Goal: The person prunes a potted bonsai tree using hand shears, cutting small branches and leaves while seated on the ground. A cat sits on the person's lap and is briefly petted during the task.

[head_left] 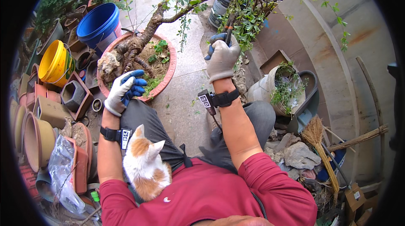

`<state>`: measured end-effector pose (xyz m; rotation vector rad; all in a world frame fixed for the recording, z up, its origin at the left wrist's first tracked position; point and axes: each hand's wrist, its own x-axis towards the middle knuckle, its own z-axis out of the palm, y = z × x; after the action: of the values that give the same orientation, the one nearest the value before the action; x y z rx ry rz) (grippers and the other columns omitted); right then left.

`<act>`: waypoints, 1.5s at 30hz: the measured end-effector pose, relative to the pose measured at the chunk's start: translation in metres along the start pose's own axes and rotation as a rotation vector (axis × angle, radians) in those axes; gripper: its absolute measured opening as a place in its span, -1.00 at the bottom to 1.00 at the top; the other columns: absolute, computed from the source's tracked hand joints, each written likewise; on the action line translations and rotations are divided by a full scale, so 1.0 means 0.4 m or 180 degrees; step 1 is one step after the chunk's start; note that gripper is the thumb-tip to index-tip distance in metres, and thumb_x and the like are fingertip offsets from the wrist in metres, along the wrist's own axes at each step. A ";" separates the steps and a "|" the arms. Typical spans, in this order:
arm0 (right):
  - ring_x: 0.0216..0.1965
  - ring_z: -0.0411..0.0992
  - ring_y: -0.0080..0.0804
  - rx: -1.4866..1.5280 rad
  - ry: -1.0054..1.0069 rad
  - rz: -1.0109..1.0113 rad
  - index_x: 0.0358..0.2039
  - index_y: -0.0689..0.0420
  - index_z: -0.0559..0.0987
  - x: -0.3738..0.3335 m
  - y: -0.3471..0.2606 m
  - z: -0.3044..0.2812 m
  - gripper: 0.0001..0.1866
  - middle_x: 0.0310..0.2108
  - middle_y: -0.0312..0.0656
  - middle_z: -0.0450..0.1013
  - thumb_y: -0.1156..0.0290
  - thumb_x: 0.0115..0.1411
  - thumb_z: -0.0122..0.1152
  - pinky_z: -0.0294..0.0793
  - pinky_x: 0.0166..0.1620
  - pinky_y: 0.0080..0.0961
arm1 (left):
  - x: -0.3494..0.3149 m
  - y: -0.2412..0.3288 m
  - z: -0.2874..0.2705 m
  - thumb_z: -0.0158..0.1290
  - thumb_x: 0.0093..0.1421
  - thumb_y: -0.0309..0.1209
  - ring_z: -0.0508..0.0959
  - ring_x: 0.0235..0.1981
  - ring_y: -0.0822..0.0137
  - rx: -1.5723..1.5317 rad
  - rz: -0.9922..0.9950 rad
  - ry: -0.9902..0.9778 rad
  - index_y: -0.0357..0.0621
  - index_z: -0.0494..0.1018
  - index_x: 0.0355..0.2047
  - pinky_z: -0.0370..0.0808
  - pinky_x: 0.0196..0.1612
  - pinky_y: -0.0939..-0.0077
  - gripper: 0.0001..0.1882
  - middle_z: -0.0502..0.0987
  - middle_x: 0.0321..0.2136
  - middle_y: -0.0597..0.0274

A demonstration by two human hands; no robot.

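A bonsai tree [145, 36] with a thick, twisted trunk stands in a round reddish pot [172, 63], and its long branch reaches up to the right. My left hand [125, 90], in a grey glove with blue-coated fingers, is at the pot's near left rim beside green moss [152, 85]. Its fingers are loosely bent and apart, with nothing visible in them. Farther right, my gloved right hand [223, 55] is closed around dark pruning shears [229, 29] with an orange mark. Their tip is among the hanging leafy twigs [249, 19], so the blades are hard to make out.
An orange-and-white cat [145, 162] sits against my left arm. Blue [99, 25] and yellow [52, 63] buckets and several pots crowd the left. At right are a white bucket of cuttings [263, 91], stones [299, 156], a straw broom [316, 135] and a stone wall [350, 57].
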<state>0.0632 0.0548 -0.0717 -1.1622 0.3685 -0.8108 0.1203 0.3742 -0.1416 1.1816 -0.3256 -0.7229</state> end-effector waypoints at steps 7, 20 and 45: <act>-0.59 0.29 -0.43 0.2201 -0.1087 0.1319 -0.37 0.12 0.41 -0.058 -0.019 -0.029 -0.83 -0.43 -0.20 0.40 0.64 0.02 -0.06 0.34 -0.57 -0.40 | 0.002 -0.004 -0.008 0.11 0.40 -0.20 0.67 -0.30 0.42 -0.0062 0.0070 0.0000 -0.37 0.33 0.26 0.62 -0.20 0.58 -0.42 0.66 -0.14 0.10; -0.47 0.23 -0.48 0.3557 -0.1710 0.2303 -0.36 0.08 0.55 -0.023 -0.030 -0.083 -0.84 -0.29 -0.21 0.41 0.55 0.11 0.00 0.31 -0.45 -0.52 | 0.001 0.003 -0.003 0.05 0.45 -0.23 0.67 -0.27 0.42 -0.0156 0.0082 0.0038 -0.36 0.32 0.26 0.64 -0.18 0.55 -0.47 0.65 -0.13 0.12; -0.55 0.48 -0.23 0.0712 -0.1929 0.1748 -0.36 0.25 0.45 -0.217 -0.276 -0.311 -0.80 -0.29 0.13 0.54 0.63 -0.08 0.12 0.49 -0.53 -0.36 | 0.007 -0.008 -0.036 0.08 0.44 -0.24 0.59 -0.27 0.46 -0.0096 0.0125 0.0041 -0.34 0.32 0.29 0.57 -0.20 0.61 -0.46 0.62 -0.09 0.12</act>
<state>-0.1160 0.0175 -0.0305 -0.9719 0.0746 -0.0033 0.1296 0.3820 -0.1503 1.1477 -0.3253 -0.6837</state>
